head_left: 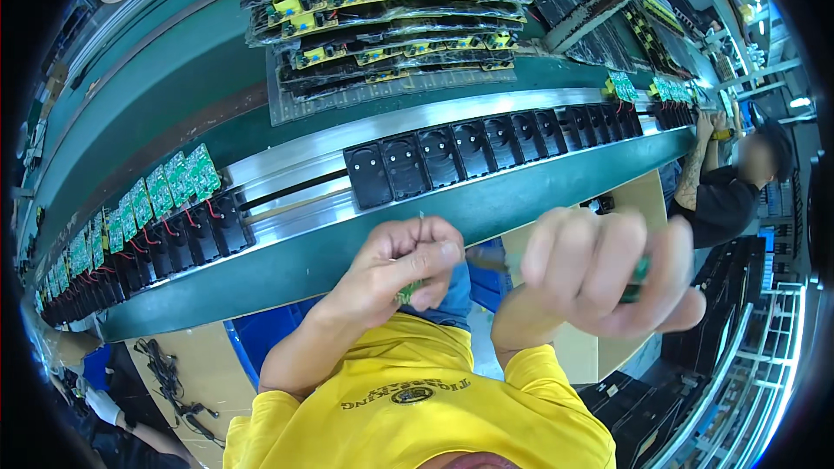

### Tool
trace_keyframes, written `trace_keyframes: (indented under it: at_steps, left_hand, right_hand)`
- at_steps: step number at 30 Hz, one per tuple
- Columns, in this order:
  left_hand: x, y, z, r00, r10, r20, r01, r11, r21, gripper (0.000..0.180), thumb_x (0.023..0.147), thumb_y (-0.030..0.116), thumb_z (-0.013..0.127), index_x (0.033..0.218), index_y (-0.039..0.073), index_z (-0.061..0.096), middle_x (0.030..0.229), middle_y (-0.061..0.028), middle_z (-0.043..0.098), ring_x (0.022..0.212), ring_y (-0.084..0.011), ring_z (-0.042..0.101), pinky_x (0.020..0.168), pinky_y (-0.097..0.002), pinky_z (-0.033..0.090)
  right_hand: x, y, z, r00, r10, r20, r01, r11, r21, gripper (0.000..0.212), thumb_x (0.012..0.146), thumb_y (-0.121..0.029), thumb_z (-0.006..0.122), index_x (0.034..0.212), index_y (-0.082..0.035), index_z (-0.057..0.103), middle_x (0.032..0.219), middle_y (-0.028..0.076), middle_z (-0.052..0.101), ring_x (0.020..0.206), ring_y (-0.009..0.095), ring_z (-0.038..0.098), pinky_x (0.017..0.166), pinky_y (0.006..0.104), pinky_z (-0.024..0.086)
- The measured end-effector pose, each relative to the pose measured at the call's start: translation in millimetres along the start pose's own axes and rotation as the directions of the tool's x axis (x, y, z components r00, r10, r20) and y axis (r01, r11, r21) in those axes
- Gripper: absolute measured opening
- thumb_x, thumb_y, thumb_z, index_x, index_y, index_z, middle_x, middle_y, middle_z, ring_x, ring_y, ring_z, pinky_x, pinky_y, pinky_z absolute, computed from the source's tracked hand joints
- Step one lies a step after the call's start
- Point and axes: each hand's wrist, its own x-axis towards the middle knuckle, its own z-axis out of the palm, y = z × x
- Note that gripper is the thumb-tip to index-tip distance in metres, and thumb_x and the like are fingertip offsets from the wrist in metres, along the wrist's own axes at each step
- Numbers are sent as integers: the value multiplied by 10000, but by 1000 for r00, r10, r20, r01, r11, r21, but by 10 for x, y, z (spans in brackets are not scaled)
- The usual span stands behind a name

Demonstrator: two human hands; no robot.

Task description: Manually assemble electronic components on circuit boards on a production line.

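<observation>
My left hand (400, 265) is closed in front of my chest, fingers and thumb pinched together. A bit of a green circuit board (408, 292) shows below its fingers; the rest is hidden. Beside it on the right, my right hand (608, 274) is raised, smeared by motion, its fingers curled round a green-handled tool (640, 271). A thin, blurred part of it points toward the left hand; its exact kind cannot be made out. Beyond my hands, a row of black plastic casings (434, 158) lies along a metal rail (287, 165).
At the left, green circuit boards (165, 187) with red wires stand in more casings. Stacked trays of yellow-and-black components (373, 26) rise at the back. A co-worker (738, 174) sits at the far right. Cardboard (191, 373) with black cables lies lower left.
</observation>
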Motion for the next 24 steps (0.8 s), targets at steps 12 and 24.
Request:
trace_keyframes:
  at_steps: [12,24]
  left_hand:
    - [-57,97,174,881,445,-161,-338,830,444,142,1128,154,721,1134,12,714,751,-6,659,627,-83,577,632,-225,454]
    - [-385,688,39,805,512,-298,-86,599,796,115,1052,125,823,1025,17,797,771,-3,712,646,-80,589,654,-219,467]
  right_hand:
    - [-503,244,34,898,206,-389,-440,445,-780,384,855,-6,940,1233,-57,889,1107,97,690,906,179,639,747,273,506]
    - [-452,436,187,865,105,-491,-484,430,-762,239,831,-72,961,1059,-53,893,1138,103,702,902,183,626,764,299,495]
